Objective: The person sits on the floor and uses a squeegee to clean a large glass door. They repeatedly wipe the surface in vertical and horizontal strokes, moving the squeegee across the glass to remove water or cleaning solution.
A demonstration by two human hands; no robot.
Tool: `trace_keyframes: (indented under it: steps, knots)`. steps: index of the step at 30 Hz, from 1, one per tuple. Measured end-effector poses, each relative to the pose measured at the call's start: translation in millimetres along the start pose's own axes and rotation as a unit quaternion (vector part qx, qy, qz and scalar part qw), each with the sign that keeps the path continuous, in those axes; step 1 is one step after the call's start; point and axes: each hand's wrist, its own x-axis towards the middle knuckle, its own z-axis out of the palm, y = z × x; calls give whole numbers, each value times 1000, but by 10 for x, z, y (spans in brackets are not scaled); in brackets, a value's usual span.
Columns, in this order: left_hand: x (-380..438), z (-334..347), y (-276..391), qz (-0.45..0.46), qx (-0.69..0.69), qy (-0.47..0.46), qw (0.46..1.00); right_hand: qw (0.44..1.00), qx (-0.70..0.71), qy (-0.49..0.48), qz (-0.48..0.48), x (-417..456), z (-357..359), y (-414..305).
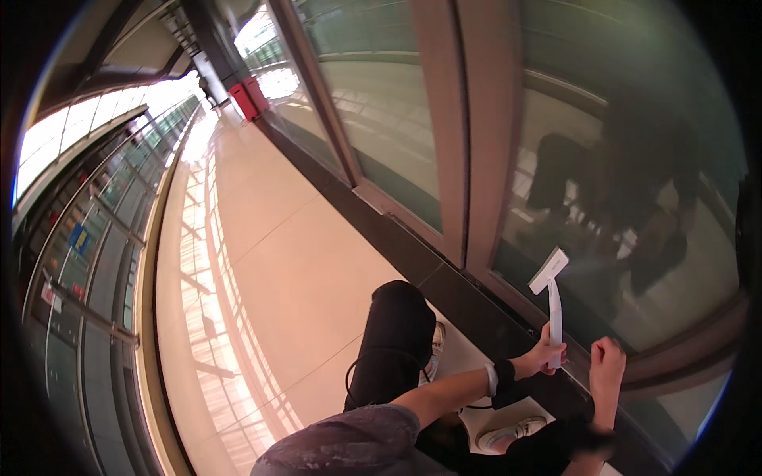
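Note:
My left hand [543, 356] is closed round the lower end of a white plastic handle. A white squeegee [555, 315] rises from it, its wide, flat head tilted in front of the glass panel [601, 297]; whether the blade touches the glass I cannot tell. To the right of it, my right hand [608, 356] is raised near the lower frame of the glass, its fingers curled; whether anything lies inside them is hidden. The glass shows a dark reflection of a crouching figure. A dark band and a light band circle my left wrist.
Brown metal frames [470, 178] divide the glass wall, above a dark stone strip [428, 268]. Pale floor tiles [297, 238] run along a walkway. A glass railing [113, 238] borders the left side. Red bins [249, 98] stand far ahead, with a person [205, 89] beyond.

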Motion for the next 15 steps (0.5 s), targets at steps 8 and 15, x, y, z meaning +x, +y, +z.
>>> trace_keyframes:
  steps: [8, 15]
  knots:
    - [318, -601, 867, 34, -115, 51, 991, 1000, -5, -22, -16, -46, -47, -63]
    - [127, 37, -101, 56, -7, -52, 997, 999, -4, -31, -24, 2, 48, 21]
